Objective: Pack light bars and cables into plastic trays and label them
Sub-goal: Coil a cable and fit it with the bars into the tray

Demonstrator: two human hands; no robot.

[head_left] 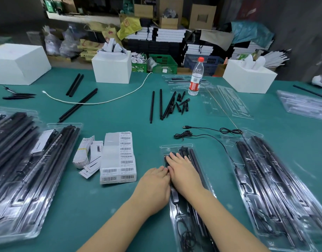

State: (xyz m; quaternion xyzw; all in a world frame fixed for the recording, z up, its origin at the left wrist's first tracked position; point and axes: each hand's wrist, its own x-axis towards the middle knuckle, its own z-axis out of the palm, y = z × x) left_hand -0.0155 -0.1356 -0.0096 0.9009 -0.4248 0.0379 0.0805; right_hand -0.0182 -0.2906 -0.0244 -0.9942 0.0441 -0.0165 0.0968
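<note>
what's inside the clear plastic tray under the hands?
The clear plastic tray holds long black light bars along its right side and a coiled black cable at the near end. The left hand and right hand lie flat over the middle, hiding what sits there.

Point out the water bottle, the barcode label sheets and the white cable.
water bottle (195,80), head view, on its red-and-white label.
barcode label sheets (118,157), head view, middle of the stack.
white cable (109,101), head view, mid-length where it crosses the black bars.
</note>
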